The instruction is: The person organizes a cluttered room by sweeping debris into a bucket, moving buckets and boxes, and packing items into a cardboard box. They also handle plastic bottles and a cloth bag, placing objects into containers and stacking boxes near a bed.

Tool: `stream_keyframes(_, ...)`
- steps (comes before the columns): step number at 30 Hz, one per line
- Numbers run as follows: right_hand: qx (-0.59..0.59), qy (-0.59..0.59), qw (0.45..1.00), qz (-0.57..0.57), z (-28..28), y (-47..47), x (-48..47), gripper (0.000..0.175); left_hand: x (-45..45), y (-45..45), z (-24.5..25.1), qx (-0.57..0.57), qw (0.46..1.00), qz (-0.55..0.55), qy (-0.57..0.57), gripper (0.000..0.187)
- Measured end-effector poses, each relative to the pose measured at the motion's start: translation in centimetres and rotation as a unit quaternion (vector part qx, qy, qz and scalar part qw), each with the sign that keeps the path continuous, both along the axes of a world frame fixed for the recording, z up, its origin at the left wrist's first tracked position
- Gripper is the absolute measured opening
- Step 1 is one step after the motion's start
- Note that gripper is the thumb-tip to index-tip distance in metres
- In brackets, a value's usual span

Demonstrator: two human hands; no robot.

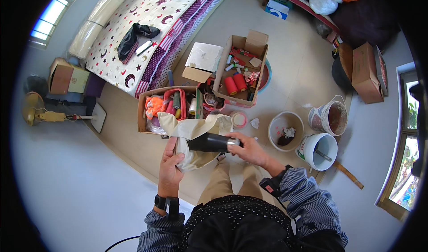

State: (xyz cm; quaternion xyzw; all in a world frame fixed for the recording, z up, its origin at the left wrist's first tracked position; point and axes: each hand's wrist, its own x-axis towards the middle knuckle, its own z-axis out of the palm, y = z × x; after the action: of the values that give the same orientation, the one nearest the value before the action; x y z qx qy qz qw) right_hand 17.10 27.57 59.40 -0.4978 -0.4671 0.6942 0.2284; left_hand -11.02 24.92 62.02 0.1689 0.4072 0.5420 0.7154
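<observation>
A cream cloth bag [197, 128] hangs in front of my body, its edge pinched between the thumb and fingers of my left hand [171, 165]. My right hand [249, 148] grips a black bottle [210, 142] by its silvery end. The bottle lies sideways, its far end against the cloth and partly hidden by it. Just beyond the cloth is a cardboard box [142, 116] with an orange item, a red basket and thread spools.
Another cardboard box [223, 68] holds red thread cones. A beige bin [286, 115], a white bucket [326, 165] and a stained bucket [314, 118] stand to the right. A bed [113, 61] is at the upper left, a yellow fan [50, 116] at the left.
</observation>
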Motion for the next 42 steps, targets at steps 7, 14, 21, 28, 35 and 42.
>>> stream_keyframes(7, 0.227, -0.119, 0.964, 0.07, -2.0, -0.4, -5.6, 0.049, 2.0, -2.2, -0.5, -0.018, 0.999, 0.009, -0.026, 0.069)
stream_keyframes(14, 0.255, -0.122, 0.954, 0.102, -1.5, -1.9, -2.6, 0.053, 2.1, -3.8, -1.8, -0.011, 0.999, 0.029, -0.011, 0.069)
stream_keyframes(21, -0.035, -0.018, 0.999, -0.002, -0.7, -3.7, 7.9, 0.046, 2.0, -7.6, -6.1, -0.063, 0.994, 0.081, -0.022, 0.069)
stream_keyframes(28, -0.178, 0.133, 0.954, -0.2, -6.1, -5.3, 13.6, 0.051, 1.7, -11.3, -10.8, -0.094, 0.988, 0.126, -0.006, 0.068)
stream_keyframes(35, -0.209, 0.042, 0.953, -0.214, -15.8, -5.0, 12.4, 0.049, -0.8, -13.3, -15.2, -0.136, 0.983, 0.122, -0.003, 0.069)
stream_keyframes(42, 0.001, -0.377, 0.925, 0.047, -35.9, -5.6, 4.6, 0.053, -3.7, -14.8, -24.7, -0.211, 0.973, 0.098, -0.01, 0.066)
